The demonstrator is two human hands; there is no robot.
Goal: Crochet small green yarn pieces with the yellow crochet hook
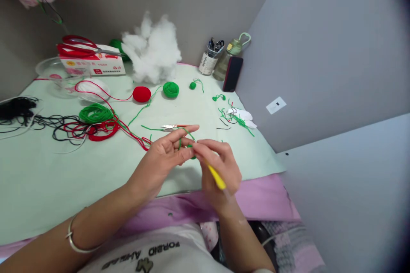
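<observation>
My right hand [221,166] grips a crochet hook [216,176] by its yellow handle, its tip hidden at the fingertips. Pinched in my left hand [163,155] is a small piece of green crochet work [191,152], mostly covered by fingers. Green yarn runs over the raised left index finger. Both hands meet above the table's front edge. Just beyond the left fingers lie small thread snips [173,126] with orange on the handle. A green yarn ball [171,89] rests farther back, a strand trailing from it toward the left.
A red yarn ball [142,94], a green coil [96,113] and tangled black yarn [19,110] lie left. White stuffing [153,49] and red scissors [78,47] on a box [96,67] stand behind. Yarn scraps [240,119], a phone [232,74], a bottle [224,62] and a pen cup [208,63] are right.
</observation>
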